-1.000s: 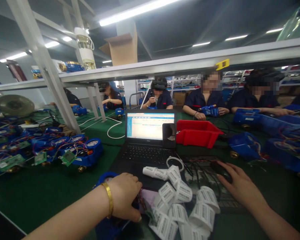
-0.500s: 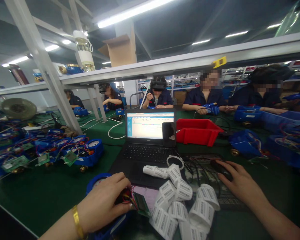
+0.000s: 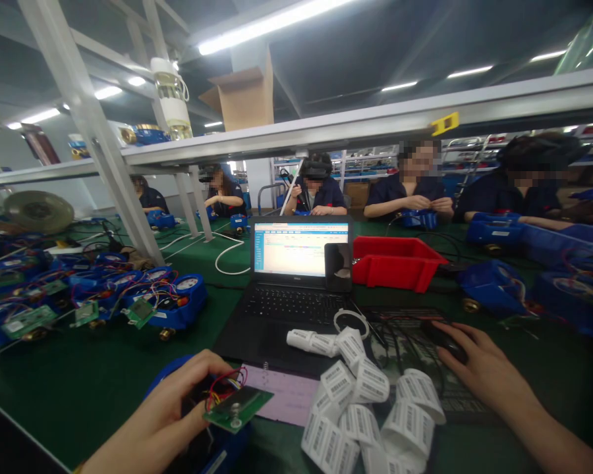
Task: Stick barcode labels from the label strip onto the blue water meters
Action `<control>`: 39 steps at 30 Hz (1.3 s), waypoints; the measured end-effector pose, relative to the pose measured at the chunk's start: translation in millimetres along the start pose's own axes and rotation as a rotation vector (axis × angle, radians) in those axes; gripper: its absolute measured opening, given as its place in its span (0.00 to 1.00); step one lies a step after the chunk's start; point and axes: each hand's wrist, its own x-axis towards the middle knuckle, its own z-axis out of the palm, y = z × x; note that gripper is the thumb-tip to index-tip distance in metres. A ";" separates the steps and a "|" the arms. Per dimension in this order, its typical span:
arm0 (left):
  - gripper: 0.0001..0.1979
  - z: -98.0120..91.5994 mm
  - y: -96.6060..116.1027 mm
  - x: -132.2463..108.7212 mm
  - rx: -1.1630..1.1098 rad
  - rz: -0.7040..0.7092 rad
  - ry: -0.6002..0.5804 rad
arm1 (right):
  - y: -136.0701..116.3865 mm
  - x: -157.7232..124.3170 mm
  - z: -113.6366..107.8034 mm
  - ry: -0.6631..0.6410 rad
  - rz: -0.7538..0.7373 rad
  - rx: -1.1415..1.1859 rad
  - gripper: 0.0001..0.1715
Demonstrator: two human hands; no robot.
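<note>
- Laptop (image 3: 291, 303): I find no clear change on its screen; no new result is readable from here.
- Meter (image 3: 230, 444): it now sits nearer and farther left, partly under the left hand, in front of the laptop. I judge it is being positioned.
- Left hand (image 3: 165, 408): shifted left with the meter. Fingers curl over it, thumb at the board's edge. I cannot tell whether the board is pinched.
- Right hand (image 3: 487, 362): unchanged, lightly grasping the mouse (image 3: 445, 343).
- Labels (image 3: 373, 380): loosely coiled, apart from both hands.
- Sheet (image 3: 284, 392): more exposed, as the left hand has withdrawn from it.
- Board (image 3: 242, 408): now tilted flatter, clear of the meter's opening, and easier for me to view.
</note>
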 end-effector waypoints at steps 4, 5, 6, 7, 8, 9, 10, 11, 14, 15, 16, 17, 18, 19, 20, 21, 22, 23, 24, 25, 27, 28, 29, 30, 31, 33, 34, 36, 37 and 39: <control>0.17 -1.8 -4.8 2.8 0.034 0.051 0.025 | 1.4 0.1 1.5 0.005 -0.007 -0.001 0.36; 0.19 -2.2 -6.2 3.3 0.050 0.057 0.038 | 1.3 0.2 1.6 0.004 -0.007 -0.007 0.36; 0.20 -2.5 -7.7 3.6 0.065 0.063 0.048 | 1.1 0.3 1.6 0.004 -0.009 -0.014 0.35; 0.21 -2.6 -9.3 3.7 0.071 0.068 0.055 | 0.8 0.3 1.5 0.009 -0.015 -0.019 0.35; 0.22 -2.7 -10.8 3.7 0.068 0.067 0.056 | 0.5 0.3 1.3 0.015 -0.022 -0.022 0.35; 0.22 -2.7 -12.2 3.6 0.062 0.065 0.051 | 0.3 0.3 1.2 0.020 -0.029 -0.021 0.35; 0.22 -2.6 -13.5 3.5 0.055 0.062 0.043 | 0.1 0.1 1.1 0.024 -0.034 -0.022 0.35; 0.22 -2.6 -14.8 3.3 0.052 0.059 0.034 | 0.2 -0.1 1.1 0.026 -0.034 -0.025 0.34; 0.20 -2.8 -18.4 3.0 0.061 0.062 0.015 | 1.5 -0.6 2.0 0.025 -0.027 -0.038 0.34; 0.20 -2.9 -19.7 3.0 0.068 0.068 0.018 | 2.2 -0.7 2.6 0.026 -0.027 -0.042 0.34; 0.20 -3.0 -21.0 3.1 0.074 0.074 0.031 | 2.9 -0.8 3.4 0.026 -0.026 -0.045 0.34; 0.19 -3.1 -22.4 3.2 0.079 0.080 0.051 | 3.6 -0.9 4.0 0.024 -0.027 -0.046 0.34; 0.19 -3.1 -23.7 3.3 0.083 0.088 0.075 | 4.1 -0.9 4.6 0.021 -0.028 -0.046 0.34; 0.18 -3.2 -24.9 3.4 0.087 0.095 0.096 | 4.4 -1.0 5.1 0.018 -0.027 -0.046 0.34; 0.18 -3.2 -26.0 3.4 0.090 0.104 0.114 | 4.4 -1.1 5.3 0.015 -0.026 -0.044 0.35; 0.17 -3.3 -26.9 3.4 0.094 0.110 0.125 | 4.3 -1.3 5.3 0.014 -0.024 -0.044 0.35; 0.17 -3.4 -27.7 3.3 0.099 0.115 0.130 | 4.1 -1.5 5.2 0.012 -0.020 -0.044 0.35; 0.17 -3.5 -28.4 3.3 0.104 0.121 0.134 | 3.8 -1.6 4.9 0.010 -0.016 -0.044 0.35; 0.17 -3.6 -29.1 3.2 0.108 0.126 0.136 | 3.7 -1.8 4.7 0.008 -0.013 -0.044 0.35; 0.17 -3.7 -29.8 3.1 0.113 0.129 0.138 | 3.7 -1.9 4.5 0.007 -0.011 -0.043 0.35; 0.16 -3.6 -32.1 2.5 0.125 0.126 0.146 | 4.3 -2.0 4.5 0.000 -0.012 -0.036 0.35; 0.16 -3.4 -33.7 1.9 0.130 0.122 0.150 | 4.7 -2.0 4.7 -0.004 -0.010 -0.034 0.35; 0.16 -3.1 -35.7 1.2 0.136 0.110 0.152 | 5.2 -1.9 4.9 -0.008 -0.008 -0.032 0.34; 0.16 -2.8 -38.2 0.4 0.142 0.099 0.152 | 5.6 -1.9 5.2 -0.012 -0.005 -0.031 0.34; 0.16 -2.5 -41.1 -0.5 0.147 0.086 0.149 | 5.8 -1.9 5.3 -0.016 -0.001 -0.032 0.34; 0.17 -1.9 -47.8 -2.3 0.165 0.062 0.144 | 5.8 -2.0 5.3 -0.021 0.002 -0.035 0.34; 0.17 -1.7 -51.2 -3.0 0.179 0.050 0.150 | 5.5 -2.0 5.2 -0.023 0.001 -0.035 0.34; 0.17 -1.4 -56.9 -4.0 0.213 0.029 0.166 | 4.7 -2.0 4.5 -0.023 0.001 -0.041 0.35; 0.17 -1.3 -58.8 -4.3 0.227 0.026 0.181 | 4.2 -1.9 4.1 -0.022 0.001 -0.045 0.35; 0.17 -1.3 -59.8 -4.4 0.243 0.036 0.208 | 3.4 -1.6 3.4 -0.013 -0.003 -0.055 0.35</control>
